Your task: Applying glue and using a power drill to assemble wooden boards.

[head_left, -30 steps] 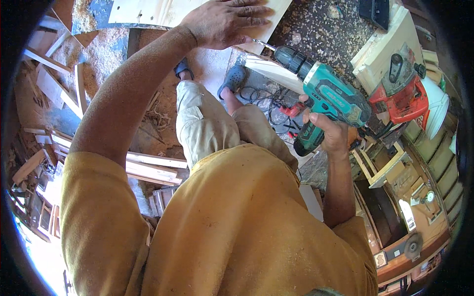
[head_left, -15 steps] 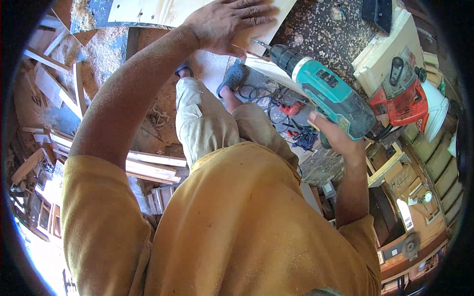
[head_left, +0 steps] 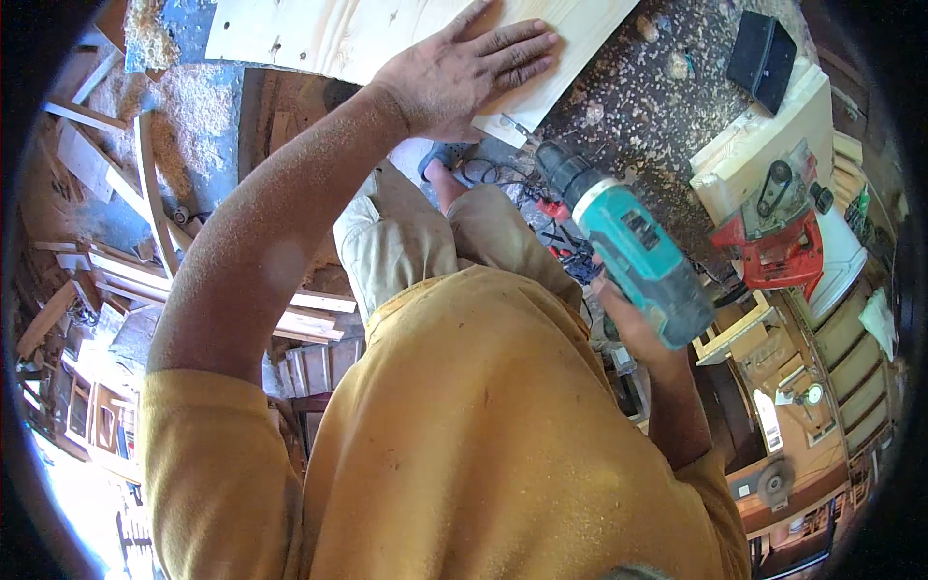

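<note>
My left hand (head_left: 464,79) lies flat with fingers spread on a pale wooden board (head_left: 319,34) at the top of the view. My right hand (head_left: 628,314) is wrapped round the handle of a teal and black power drill (head_left: 638,246), partly hidden behind the drill's body. The drill's black chuck (head_left: 564,166) points up and left. Its thin bit (head_left: 516,126) reaches to the board's near right corner, just right of my left hand. Whether the bit has entered the wood I cannot tell.
A dark workbench top (head_left: 628,106) strewn with shavings bears a black case (head_left: 762,60), a thick pale wood block (head_left: 764,135) and a red power tool (head_left: 773,246). Cables (head_left: 493,172) lie on the floor near my feet. Wood offcuts (head_left: 126,266) are piled at the left.
The drill has swung to a steeper angle, its chuck lower in the view, and its bit now meets the board's corner. The board appears slightly further right. My left hand stays flat on it.
</note>
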